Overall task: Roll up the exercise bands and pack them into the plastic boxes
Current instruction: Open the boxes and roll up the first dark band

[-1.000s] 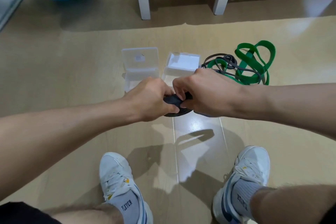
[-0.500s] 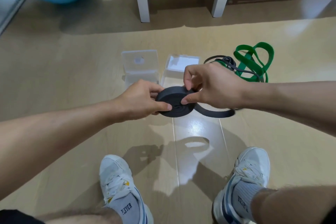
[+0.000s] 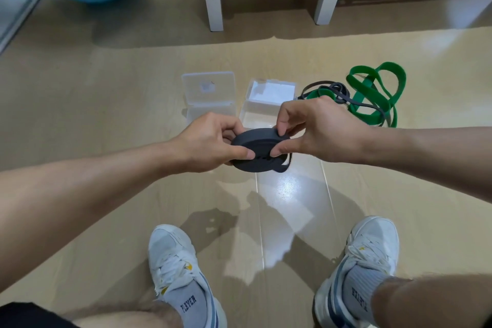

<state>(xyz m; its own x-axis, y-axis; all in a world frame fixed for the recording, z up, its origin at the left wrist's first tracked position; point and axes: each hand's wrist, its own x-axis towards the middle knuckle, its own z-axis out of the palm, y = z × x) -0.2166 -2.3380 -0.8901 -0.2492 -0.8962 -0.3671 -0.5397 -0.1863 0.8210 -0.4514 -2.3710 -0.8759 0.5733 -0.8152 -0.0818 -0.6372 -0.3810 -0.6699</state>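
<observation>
Rolling is almost done: both hands, left [image 3: 210,144] and right [image 3: 314,130], pinch the black roll [image 3: 259,150] above the floor; its short tail, seemingly loose, needs tucking before boxing [image 3: 269,104].

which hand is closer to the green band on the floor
Right. The right hand grips the rolled black band just in front of the green band; the left hand holds the roll's far side, farther away.
</observation>
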